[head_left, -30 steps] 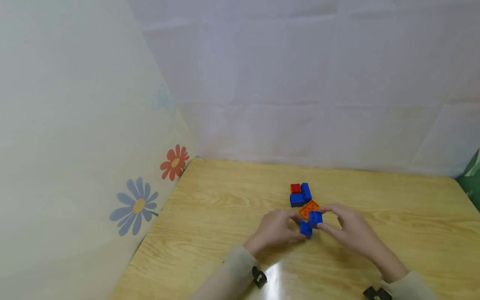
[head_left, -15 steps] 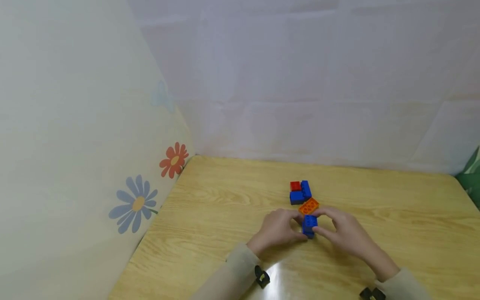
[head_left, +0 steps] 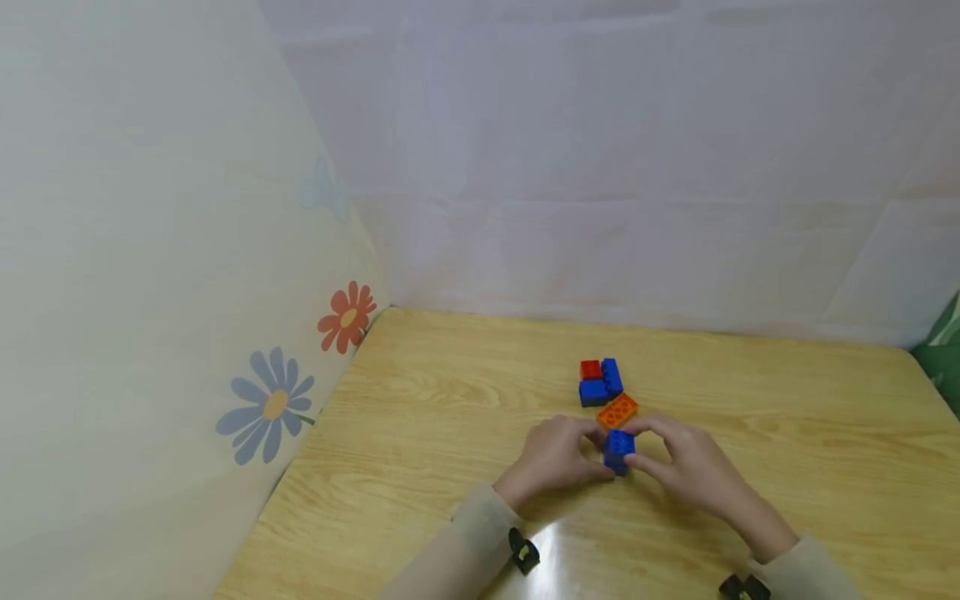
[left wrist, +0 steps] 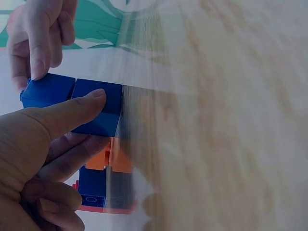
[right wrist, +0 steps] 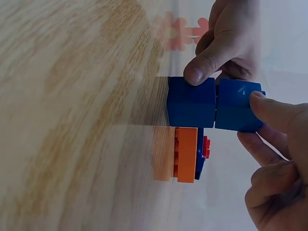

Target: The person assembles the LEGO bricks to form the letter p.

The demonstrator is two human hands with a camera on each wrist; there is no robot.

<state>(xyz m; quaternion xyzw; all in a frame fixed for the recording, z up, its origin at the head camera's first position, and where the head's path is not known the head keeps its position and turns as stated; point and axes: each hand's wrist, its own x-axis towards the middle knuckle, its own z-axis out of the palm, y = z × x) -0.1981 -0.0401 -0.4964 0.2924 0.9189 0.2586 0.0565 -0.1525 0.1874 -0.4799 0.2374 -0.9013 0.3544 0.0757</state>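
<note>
Two blue toy bricks are stacked upright on the table, with a thin seam between them. My left hand (head_left: 558, 454) pinches the lower blue brick (left wrist: 108, 120) between thumb and fingers, down at the wood. From the other side my right hand (head_left: 693, 467) pinches the upper blue brick (right wrist: 236, 113), which sits over the lower one. Whether the bricks are pressed fully together I cannot tell. Just behind them lies an orange brick (head_left: 618, 411), its studs facing down in the right wrist view. The left fingertips behind the lower brick are partly hidden in the head view.
Beyond the orange brick stand a red brick (head_left: 591, 369) and two more blue bricks, one crosswise (head_left: 592, 393) and one lengthwise (head_left: 612, 377), close together. The wooden table (head_left: 450, 367) meets a pale back wall and a flowered left wall (head_left: 150, 292).
My right hand has moved a little left and set its blue brick over the one in my left hand. During the last half second the hands have barely moved.
</note>
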